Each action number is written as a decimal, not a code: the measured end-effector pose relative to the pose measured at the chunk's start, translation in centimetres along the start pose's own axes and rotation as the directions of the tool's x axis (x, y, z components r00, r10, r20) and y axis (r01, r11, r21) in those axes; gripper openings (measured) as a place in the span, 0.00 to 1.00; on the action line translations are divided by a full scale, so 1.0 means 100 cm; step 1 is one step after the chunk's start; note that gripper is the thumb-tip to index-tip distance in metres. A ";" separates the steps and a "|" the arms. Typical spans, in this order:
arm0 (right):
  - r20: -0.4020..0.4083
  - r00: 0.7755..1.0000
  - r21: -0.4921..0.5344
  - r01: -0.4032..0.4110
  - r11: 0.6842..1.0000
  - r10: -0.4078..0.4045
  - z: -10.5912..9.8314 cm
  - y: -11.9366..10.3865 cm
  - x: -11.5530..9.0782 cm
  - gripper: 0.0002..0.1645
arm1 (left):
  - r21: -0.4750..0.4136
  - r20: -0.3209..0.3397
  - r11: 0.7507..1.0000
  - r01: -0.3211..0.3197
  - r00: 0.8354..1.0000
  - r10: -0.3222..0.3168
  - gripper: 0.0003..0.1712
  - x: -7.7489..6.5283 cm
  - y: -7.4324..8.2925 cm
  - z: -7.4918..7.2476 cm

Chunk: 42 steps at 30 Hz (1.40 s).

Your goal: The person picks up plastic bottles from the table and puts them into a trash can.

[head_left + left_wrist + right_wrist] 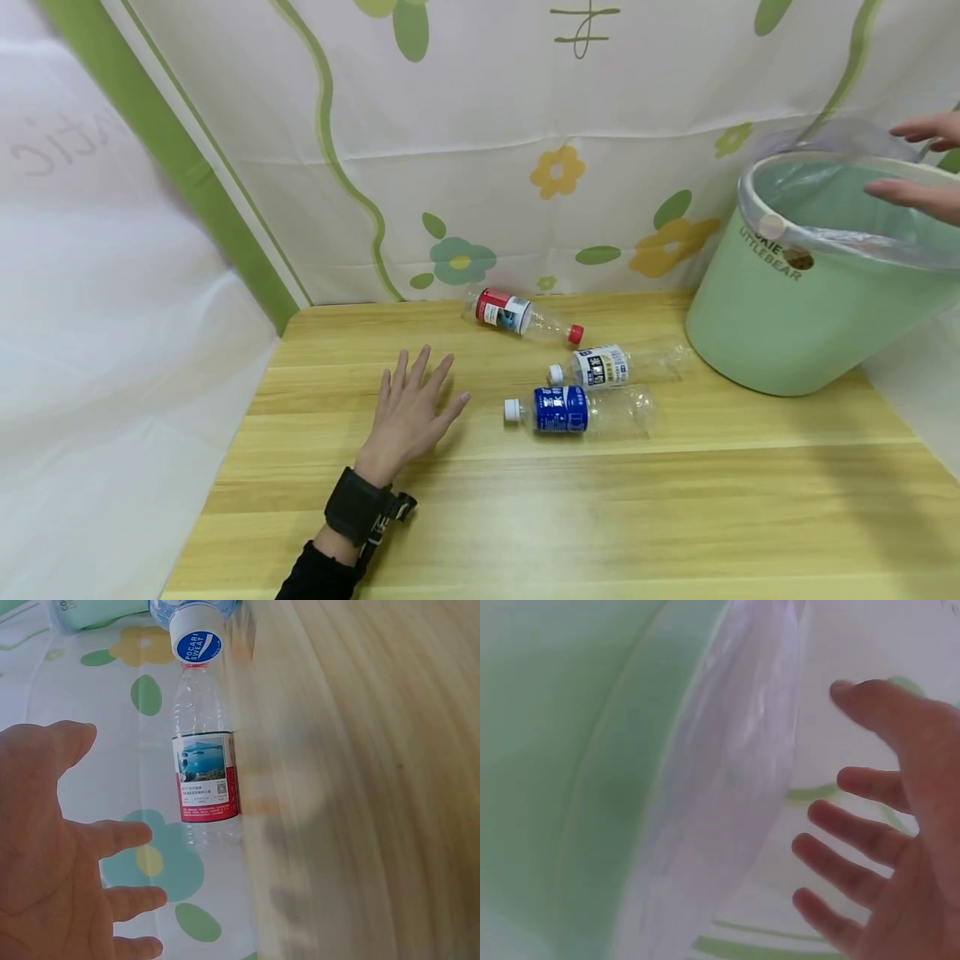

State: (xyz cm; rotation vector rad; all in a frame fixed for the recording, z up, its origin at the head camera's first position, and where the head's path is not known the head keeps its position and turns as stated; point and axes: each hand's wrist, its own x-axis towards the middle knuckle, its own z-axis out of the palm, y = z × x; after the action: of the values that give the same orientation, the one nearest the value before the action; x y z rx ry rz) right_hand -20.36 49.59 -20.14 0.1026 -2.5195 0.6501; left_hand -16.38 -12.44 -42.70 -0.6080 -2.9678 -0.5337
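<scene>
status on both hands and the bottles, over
Left hand empty. Right hand empty, by lined bin. Three bottles lying on table. No obstruction seen between left hand and bottles.

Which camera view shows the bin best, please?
The head view: it shows most of the bin, including its printed front. The left wrist view catches only a piece at top left; the right wrist view shows just a close, blurred part with its liner.
</scene>
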 end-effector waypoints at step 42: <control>0.179 0.777 -0.069 0.622 0.780 -0.603 0.096 -0.146 -0.087 0.52 | -0.022 0.025 1.000 0.001 1.000 -0.001 0.44 -0.002 0.002 -0.009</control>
State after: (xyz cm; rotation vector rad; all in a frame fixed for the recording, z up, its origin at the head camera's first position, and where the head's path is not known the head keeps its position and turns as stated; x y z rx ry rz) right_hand -14.62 31.69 -25.47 0.9218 -2.4346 0.2140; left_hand -16.10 -12.70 -41.83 -0.6198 -2.9894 -0.5636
